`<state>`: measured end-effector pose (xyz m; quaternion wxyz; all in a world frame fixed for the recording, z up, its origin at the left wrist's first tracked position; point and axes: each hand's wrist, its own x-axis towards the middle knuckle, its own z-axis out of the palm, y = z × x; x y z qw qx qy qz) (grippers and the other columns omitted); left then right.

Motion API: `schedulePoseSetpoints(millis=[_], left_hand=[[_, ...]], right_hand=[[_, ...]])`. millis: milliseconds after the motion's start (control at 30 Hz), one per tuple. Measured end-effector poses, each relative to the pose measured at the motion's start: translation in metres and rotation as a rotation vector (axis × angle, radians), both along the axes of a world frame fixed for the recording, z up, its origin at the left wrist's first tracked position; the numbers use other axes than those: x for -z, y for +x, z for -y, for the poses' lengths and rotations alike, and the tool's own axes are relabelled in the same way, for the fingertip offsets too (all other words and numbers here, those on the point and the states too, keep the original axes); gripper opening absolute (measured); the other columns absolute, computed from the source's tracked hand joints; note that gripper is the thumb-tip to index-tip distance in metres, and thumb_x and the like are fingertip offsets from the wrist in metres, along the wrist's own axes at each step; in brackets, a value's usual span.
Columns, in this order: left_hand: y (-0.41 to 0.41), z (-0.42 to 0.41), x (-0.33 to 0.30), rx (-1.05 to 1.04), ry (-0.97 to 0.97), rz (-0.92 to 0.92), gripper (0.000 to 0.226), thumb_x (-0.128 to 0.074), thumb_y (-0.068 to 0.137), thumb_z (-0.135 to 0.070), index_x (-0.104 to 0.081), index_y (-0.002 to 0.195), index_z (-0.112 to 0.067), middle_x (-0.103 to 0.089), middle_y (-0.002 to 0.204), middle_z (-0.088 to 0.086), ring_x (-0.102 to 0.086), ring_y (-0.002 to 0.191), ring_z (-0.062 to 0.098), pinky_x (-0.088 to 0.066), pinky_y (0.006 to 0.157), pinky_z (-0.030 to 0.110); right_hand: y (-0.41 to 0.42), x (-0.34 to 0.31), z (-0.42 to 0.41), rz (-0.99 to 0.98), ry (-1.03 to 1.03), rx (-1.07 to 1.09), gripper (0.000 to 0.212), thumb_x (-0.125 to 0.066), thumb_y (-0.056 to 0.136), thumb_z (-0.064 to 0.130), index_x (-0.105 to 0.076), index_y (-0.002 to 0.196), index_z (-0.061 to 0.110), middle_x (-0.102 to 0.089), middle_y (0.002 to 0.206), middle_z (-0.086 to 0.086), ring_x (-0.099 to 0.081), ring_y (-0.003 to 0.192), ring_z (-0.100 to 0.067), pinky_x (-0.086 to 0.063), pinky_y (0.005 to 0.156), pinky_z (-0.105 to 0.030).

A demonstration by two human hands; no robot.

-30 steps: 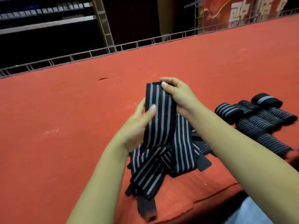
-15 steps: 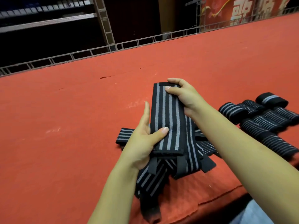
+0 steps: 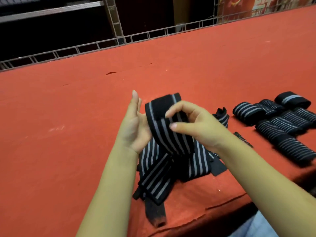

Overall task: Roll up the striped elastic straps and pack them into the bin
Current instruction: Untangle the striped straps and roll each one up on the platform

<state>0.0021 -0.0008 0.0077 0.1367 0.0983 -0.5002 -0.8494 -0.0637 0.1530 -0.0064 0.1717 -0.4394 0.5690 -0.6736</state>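
The left hand (image 3: 135, 127) is flat with straight fingers, and its palm presses the side of a striped strap (image 3: 168, 127). The right hand (image 3: 196, 124) curls its fingers and thumb over the top of that strap, where the end is folded over. The strap is held up over a messy pile of straps (image 3: 164, 170) (black with grey lines) on the red counter (image 3: 68, 134). To the right, well apart from the hands, rolled straps (image 3: 280, 122) lie side by side. A metal rail (image 3: 102, 46) runs along the far edge of the counter.
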Motion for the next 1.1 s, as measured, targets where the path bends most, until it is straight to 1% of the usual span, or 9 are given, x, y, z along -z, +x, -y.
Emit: schedulePoseSetpoints(millis=[167,300,433,667,767,833,933,1033,1100], left_hand=[[-0.004,-0.003,0.010,-0.110,-0.223,0.035,0.075,-0.057,0.094,0.002,-0.025,0.153,-0.032,-0.076,0.092,0.010,-0.072,0.084,0.020,-0.061,0.074,0.035],[0.001,-0.014,0.018,-0.052,-0.315,-0.014,0.082,-0.053,0.093,0.011,-0.027,0.151,-0.040,-0.074,0.101,0.015,-0.072,0.091,0.024,-0.060,0.077,0.036],[0.012,-0.020,0.021,0.026,-0.379,-0.043,0.087,-0.055,0.092,0.011,-0.022,0.150,-0.046,-0.074,0.109,0.015,-0.071,0.101,0.028,-0.056,0.090,0.044],[0.027,-0.023,0.038,0.154,-0.338,0.022,0.095,-0.054,0.092,0.007,-0.004,0.153,-0.047,-0.076,0.101,0.010,-0.072,0.089,0.021,-0.059,0.079,0.032],[0.018,-0.015,0.033,0.056,-0.047,0.082,0.070,-0.063,0.088,-0.030,-0.032,0.151,-0.031,-0.073,0.111,0.010,-0.070,0.095,0.024,-0.055,0.090,0.041],[0.013,-0.012,0.023,-0.007,0.100,0.059,0.042,-0.057,0.088,-0.047,-0.063,0.121,-0.022,-0.070,0.113,0.015,-0.064,0.105,0.031,-0.040,0.109,0.053],[0.009,-0.006,0.003,-0.078,0.123,-0.055,0.046,-0.046,0.091,-0.051,-0.072,0.095,-0.014,-0.075,0.095,0.011,-0.071,0.089,0.023,-0.042,0.104,0.053],[0.003,-0.002,-0.008,-0.163,0.009,-0.159,0.063,-0.064,0.089,-0.032,-0.043,0.146,-0.016,-0.070,0.110,0.011,-0.072,0.086,0.016,-0.059,0.082,0.039],[0.002,-0.003,-0.009,-0.251,-0.159,-0.158,0.061,-0.058,0.095,-0.009,-0.034,0.149,-0.024,-0.068,0.091,0.005,-0.069,0.073,0.012,-0.060,0.069,0.028]], right_hand=[[0.014,0.033,-0.017,0.108,0.105,-0.048,0.037,-0.060,0.081,-0.010,-0.062,0.066,0.024,-0.057,0.066,0.011,-0.048,0.062,-0.005,-0.038,0.060,-0.018],[0.001,0.034,-0.021,0.739,-0.092,-0.110,0.004,-0.056,0.081,0.014,-0.055,0.078,0.017,-0.064,0.068,0.000,-0.061,0.058,-0.012,-0.048,0.058,-0.026],[-0.026,0.046,-0.001,0.915,-0.018,0.187,0.038,-0.045,0.099,0.041,-0.060,0.108,0.007,-0.072,0.097,-0.014,-0.073,0.082,-0.024,-0.057,0.067,-0.037],[-0.054,0.021,0.028,0.511,0.124,0.497,0.021,-0.067,0.087,0.007,-0.047,0.093,0.012,-0.055,0.086,-0.006,-0.060,0.075,-0.021,-0.050,0.060,-0.031],[-0.042,-0.003,0.028,0.314,-0.057,0.388,0.035,-0.060,0.087,-0.007,-0.037,0.077,0.018,-0.049,0.077,-0.005,-0.054,0.064,-0.016,-0.047,0.056,-0.027],[-0.029,-0.015,0.023,0.231,-0.128,0.270,0.036,-0.057,0.088,-0.011,-0.036,0.078,0.017,-0.051,0.075,-0.004,-0.054,0.064,-0.014,-0.048,0.057,-0.024],[-0.010,-0.007,0.013,0.136,-0.071,0.176,0.035,-0.057,0.087,-0.012,-0.037,0.080,0.015,-0.055,0.068,0.008,-0.055,0.064,-0.005,-0.048,0.058,-0.019],[0.004,0.017,0.004,0.064,0.074,0.163,0.035,-0.064,0.087,-0.004,-0.035,0.079,0.016,-0.044,0.060,0.012,-0.043,0.057,-0.002,-0.040,0.056,-0.015],[0.007,0.028,-0.002,0.032,0.149,0.209,0.035,-0.065,0.087,-0.001,-0.035,0.078,0.015,-0.034,0.057,0.015,-0.031,0.050,0.000,-0.031,0.051,-0.012]])
